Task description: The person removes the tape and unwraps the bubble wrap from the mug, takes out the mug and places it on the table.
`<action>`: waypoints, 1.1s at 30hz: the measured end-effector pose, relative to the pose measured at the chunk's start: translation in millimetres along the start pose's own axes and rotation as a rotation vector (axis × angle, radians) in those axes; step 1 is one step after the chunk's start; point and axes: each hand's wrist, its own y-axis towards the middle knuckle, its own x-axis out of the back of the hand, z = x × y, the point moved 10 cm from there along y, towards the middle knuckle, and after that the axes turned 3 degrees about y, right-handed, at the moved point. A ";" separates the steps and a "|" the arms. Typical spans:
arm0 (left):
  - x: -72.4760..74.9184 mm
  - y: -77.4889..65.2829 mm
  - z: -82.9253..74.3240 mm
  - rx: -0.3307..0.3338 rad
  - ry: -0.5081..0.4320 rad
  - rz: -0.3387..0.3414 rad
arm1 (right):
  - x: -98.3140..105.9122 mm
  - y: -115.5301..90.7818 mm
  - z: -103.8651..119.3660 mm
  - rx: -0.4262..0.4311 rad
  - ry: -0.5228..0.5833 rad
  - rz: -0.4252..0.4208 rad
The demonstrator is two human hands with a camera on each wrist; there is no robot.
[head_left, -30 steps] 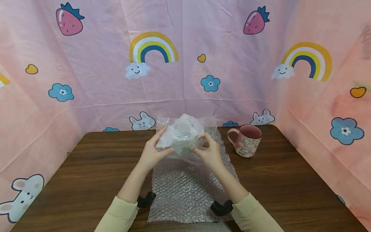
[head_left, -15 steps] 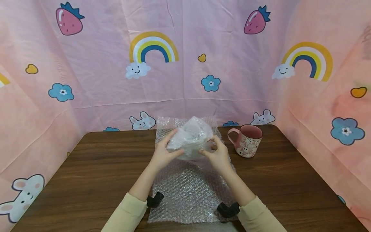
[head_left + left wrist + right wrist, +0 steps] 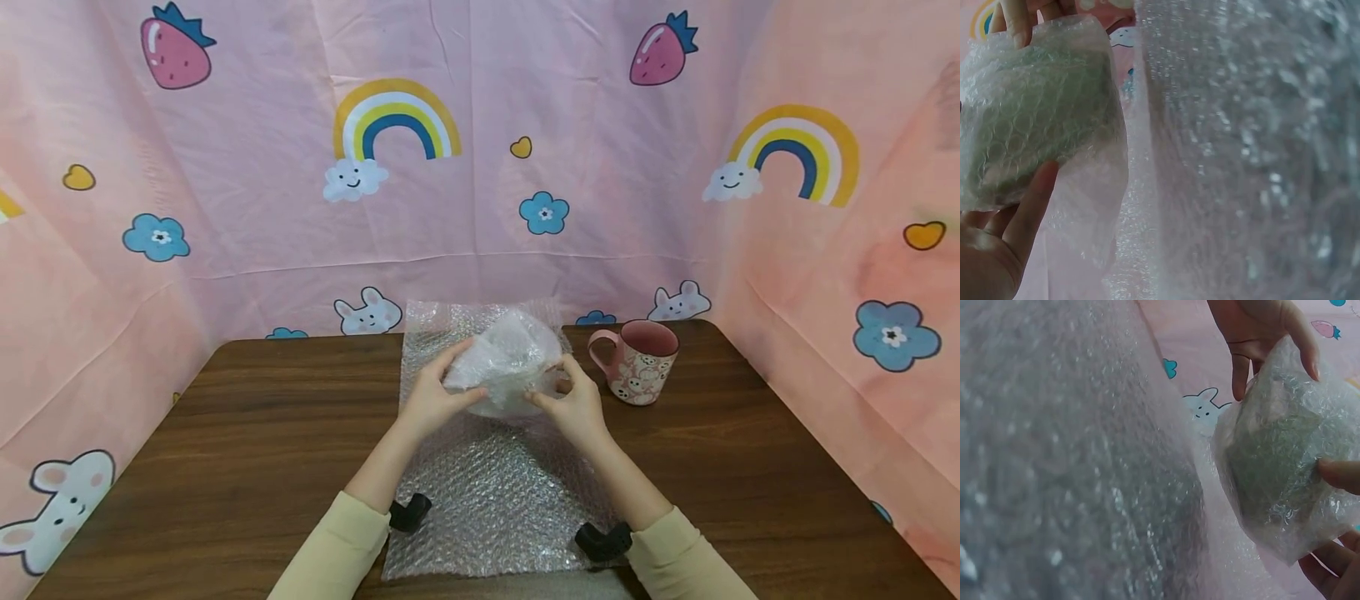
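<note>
A bundle of bubble wrap [image 3: 517, 354] round something greenish is held between both hands; the wrap blurs what is inside. My left hand [image 3: 435, 400] grips its left side, thumb toward me and fingers behind. On the opposite side my right hand [image 3: 576, 408] holds it the same way. In the left wrist view, the greenish shape in the bundle [image 3: 1041, 119] shows through large bubbles. The right wrist view has the bundle [image 3: 1279, 462] with loose, creased film at its edges. Under the hands, a long sheet of bubble wrap [image 3: 487, 508] lies flat on the table.
A pink mug [image 3: 641, 375] with a patterned outside stands upright at the back right, its handle toward the bundle. Dark wood table [image 3: 262, 450] extends on both sides. A printed pink cloth [image 3: 480, 233] hangs behind and along the sides.
Both hands have carried the wrapped bundle a little to the right and slightly lower over the sheet. The grip looks the same, and the mug has stayed put.
</note>
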 end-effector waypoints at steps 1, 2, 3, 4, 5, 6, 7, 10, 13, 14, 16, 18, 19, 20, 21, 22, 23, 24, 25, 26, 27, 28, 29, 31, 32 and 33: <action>-0.5 0.1 1.7 0.010 -0.004 0.000 | 0.0 0.4 -1.2 0.002 0.005 0.004; -1.0 0.2 3.5 0.020 -0.004 0.000 | -0.1 0.8 -2.3 0.004 0.010 0.007; -1.5 0.2 5.2 0.030 -0.002 0.002 | 0.1 1.2 -3.2 0.008 0.014 0.008; -1.9 0.5 7.3 0.038 0.000 0.003 | 0.0 1.9 -4.1 0.011 0.019 0.010; -2.2 0.6 9.8 0.049 0.006 0.004 | 0.1 2.5 -5.5 0.010 0.021 0.010; -2.9 0.8 12.0 0.059 0.013 0.007 | 0.1 3.0 -7.1 0.007 0.023 0.011; -3.5 0.8 14.0 0.070 0.018 0.011 | 0.1 3.5 -8.8 0.001 0.026 0.013; -5.8 1.1 19.4 0.101 0.018 0.027 | -0.6 4.5 -13.9 -0.021 0.038 0.018; -7.5 0.6 18.1 0.125 0.010 0.043 | -2.2 4.9 -17.3 -0.034 0.056 0.026; -7.8 -0.3 14.5 0.127 0.009 0.050 | -2.9 4.9 -18.2 -0.040 0.061 0.030; -7.5 -2.8 6.0 0.132 0.012 0.062 | -4.8 4.5 -20.2 -0.048 0.074 0.044; -6.8 -5.8 -3.8 0.129 0.025 0.071 | -6.6 3.6 -22.1 -0.052 0.079 0.061; -6.5 -7.3 -8.1 0.129 0.030 0.076 | -7.0 3.0 -22.7 -0.047 0.079 0.066; -6.2 -8.6 -11.4 0.125 0.034 0.079 | -7.6 2.5 -23.5 -0.039 0.082 0.071; -6.0 -9.3 -12.7 0.123 0.037 0.080 | -8.0 2.0 -24.5 -0.031 0.085 0.075; -5.8 -9.6 -13.1 0.120 0.042 0.082 | -8.0 0.5 -20.9 -0.024 0.083 0.078; -6.5 -8.1 -7.6 0.117 0.046 0.084 | -8.2 -1.1 -16.4 -0.018 0.083 0.083; -6.9 -6.6 -1.6 0.111 0.043 0.083 | -8.1 -2.7 -12.7 -0.011 0.081 0.084; -7.2 -4.7 5.0 0.106 0.043 0.082 | -8.2 -4.2 -8.0 -0.005 0.079 0.089; -7.4 -2.9 11.6 0.102 0.043 0.080 | -8.7 -4.0 -9.3 -0.014 0.084 0.095; -7.6 -1.2 18.3 0.101 0.047 0.079 | -8.8 -3.8 -9.7 -0.017 0.085 0.101; -7.9 0.6 25.0 0.101 0.050 0.078 | -9.0 -3.4 -10.4 -0.019 0.091 0.108; -8.0 2.2 31.3 0.103 0.062 0.074 | -9.2 -1.6 -16.3 -0.017 0.097 0.113; -7.5 2.0 32.3 0.109 0.084 0.072 | -9.6 2.2 -28.1 -0.008 0.113 0.126; -7.6 1.9 32.6 0.114 0.092 0.074 | -8.8 4.1 -34.1 -0.004 0.116 0.126; -7.8 1.9 32.8 0.115 0.101 0.077 | -7.6 4.4 -34.3 0.013 0.109 0.125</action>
